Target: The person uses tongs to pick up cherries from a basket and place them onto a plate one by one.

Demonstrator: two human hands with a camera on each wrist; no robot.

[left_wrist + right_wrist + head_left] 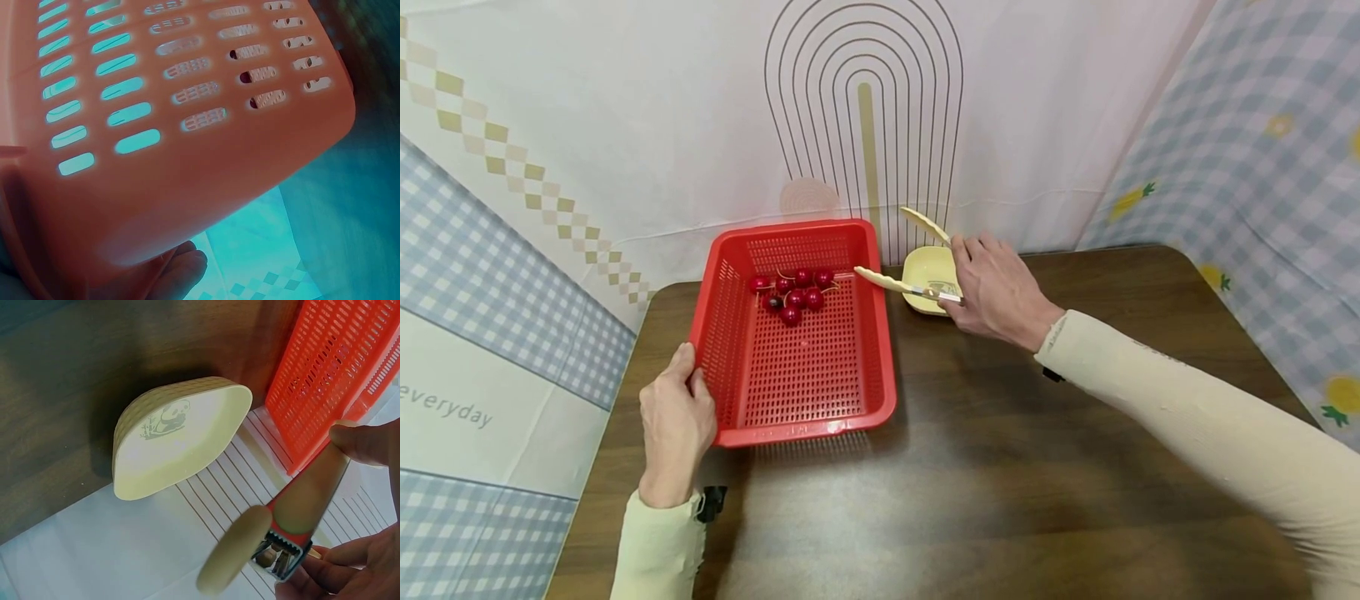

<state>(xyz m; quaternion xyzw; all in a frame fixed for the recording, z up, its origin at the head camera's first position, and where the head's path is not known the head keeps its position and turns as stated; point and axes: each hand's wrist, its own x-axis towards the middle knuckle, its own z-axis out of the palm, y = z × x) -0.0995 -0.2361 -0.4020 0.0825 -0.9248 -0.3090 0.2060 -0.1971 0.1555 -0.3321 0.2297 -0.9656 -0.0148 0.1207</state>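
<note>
My left hand [676, 414] grips the left rim of a red perforated plastic basket [797, 431]. Several dark red cherries [795, 297] with stems lie clustered toward the back of its floor. In the left wrist view the basket's wall [175, 181] fills most of the picture, with fingertips [181, 272] under the rim. Cream-coloured tongs [883, 280] are held in my right hand [1000, 292], their two arms spread apart and nothing between them. Below and behind the tongs stands a small pale yellow bowl [925, 262]; the right wrist view shows a panda print inside this bowl [187, 450].
A dark wood-grain table [985, 483] carries everything. Close behind the basket and bowl rises a white cloth backdrop [700, 125] with arch lines. Blue checked cloth [1240, 167] hangs at the right, more of it at the left.
</note>
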